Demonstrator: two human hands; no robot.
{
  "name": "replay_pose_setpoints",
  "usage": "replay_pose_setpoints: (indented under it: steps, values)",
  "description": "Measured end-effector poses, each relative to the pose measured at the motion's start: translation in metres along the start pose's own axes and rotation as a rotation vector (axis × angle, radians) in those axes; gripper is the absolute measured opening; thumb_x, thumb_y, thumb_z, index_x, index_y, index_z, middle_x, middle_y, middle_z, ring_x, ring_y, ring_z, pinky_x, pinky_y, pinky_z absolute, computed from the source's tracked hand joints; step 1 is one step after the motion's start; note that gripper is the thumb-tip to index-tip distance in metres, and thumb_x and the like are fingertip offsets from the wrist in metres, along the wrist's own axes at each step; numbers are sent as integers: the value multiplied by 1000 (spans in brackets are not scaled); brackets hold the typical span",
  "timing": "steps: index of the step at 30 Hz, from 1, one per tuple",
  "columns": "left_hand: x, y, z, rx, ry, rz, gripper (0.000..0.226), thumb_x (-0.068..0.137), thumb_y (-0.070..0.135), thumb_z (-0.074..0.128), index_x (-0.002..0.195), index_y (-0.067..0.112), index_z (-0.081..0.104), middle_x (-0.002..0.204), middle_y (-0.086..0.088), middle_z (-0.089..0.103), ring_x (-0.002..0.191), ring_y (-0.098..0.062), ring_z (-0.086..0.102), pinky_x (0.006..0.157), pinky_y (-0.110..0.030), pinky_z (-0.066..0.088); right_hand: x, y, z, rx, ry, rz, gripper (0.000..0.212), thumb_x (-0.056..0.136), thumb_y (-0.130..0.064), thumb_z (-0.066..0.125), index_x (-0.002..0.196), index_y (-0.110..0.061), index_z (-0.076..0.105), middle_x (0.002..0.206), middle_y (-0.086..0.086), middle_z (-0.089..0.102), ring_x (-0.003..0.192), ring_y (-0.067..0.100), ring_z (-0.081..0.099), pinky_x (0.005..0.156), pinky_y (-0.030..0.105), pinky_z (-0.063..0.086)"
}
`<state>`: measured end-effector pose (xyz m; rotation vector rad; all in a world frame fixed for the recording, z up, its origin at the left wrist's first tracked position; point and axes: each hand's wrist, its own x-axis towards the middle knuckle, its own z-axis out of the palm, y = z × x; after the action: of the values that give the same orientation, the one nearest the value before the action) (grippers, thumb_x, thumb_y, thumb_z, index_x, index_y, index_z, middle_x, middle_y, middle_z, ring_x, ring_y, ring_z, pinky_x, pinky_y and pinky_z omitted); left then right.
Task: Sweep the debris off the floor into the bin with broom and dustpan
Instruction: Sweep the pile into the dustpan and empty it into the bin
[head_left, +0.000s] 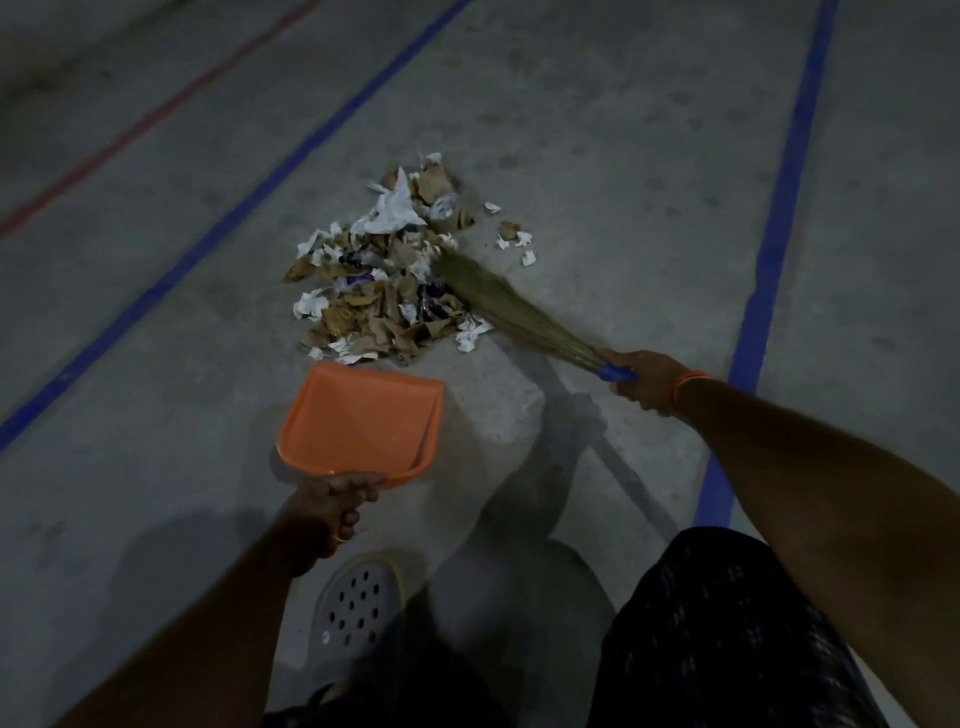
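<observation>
A pile of debris (387, 275), torn brown cardboard and white paper scraps, lies on the grey concrete floor in the middle of the view. An orange dustpan (363, 421) sits just in front of the pile, its open lip almost touching the nearest scraps. My left hand (332, 512) grips the dustpan's handle at its near end. A grass broom (506, 306) lies slanted at the pile's right side, its bristle tips against the debris. My right hand (647, 379) grips the broom's blue handle (618, 373). No bin is in view.
A few loose white scraps (519, 241) lie to the right of the pile. Blue tape lines (774, 244) and a red line (156, 117) run across the floor. My foot in a white perforated clog (358, 605) stands just behind the dustpan.
</observation>
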<state>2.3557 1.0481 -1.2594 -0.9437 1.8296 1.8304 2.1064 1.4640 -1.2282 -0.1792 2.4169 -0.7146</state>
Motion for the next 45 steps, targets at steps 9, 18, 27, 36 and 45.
replay_pose_setpoints:
  steps: [9,18,27,36,45]
  values:
    - [27,11,-4,-40,-21,-26,23,101,-1,49,114,5,68,94,-9,64,53,-10,41,43,-19,32,2,17,-13,-293,-94,-112,61,99,-25,53,151,-37,24,111,7,54,72,3,48,66,12,37]
    - [37,16,-3,-4,-28,-41,28,101,-3,45,112,9,68,95,-6,64,52,-9,42,41,-19,34,-26,36,-23,-236,-78,-198,59,99,-21,53,148,-40,25,112,-8,52,80,0,45,80,17,35]
    - [44,1,-3,3,-31,-34,28,100,-2,48,110,11,70,99,-9,67,55,-11,44,43,-22,40,-18,35,-29,4,-12,-137,60,96,-14,57,140,-46,31,90,-5,55,71,11,50,62,20,43]
    - [51,-10,-4,-28,-30,-54,27,100,-2,48,113,7,70,96,-8,67,52,-9,44,43,-22,38,28,-16,-6,-106,-24,-114,59,96,-16,56,148,-35,36,81,3,54,58,13,47,48,18,40]
    - [66,-25,-18,40,-34,-72,28,99,11,56,99,24,80,102,-13,58,58,-17,38,58,-28,28,34,-22,9,-181,-242,-86,64,96,-17,55,149,-41,29,92,15,58,68,20,50,54,26,44]
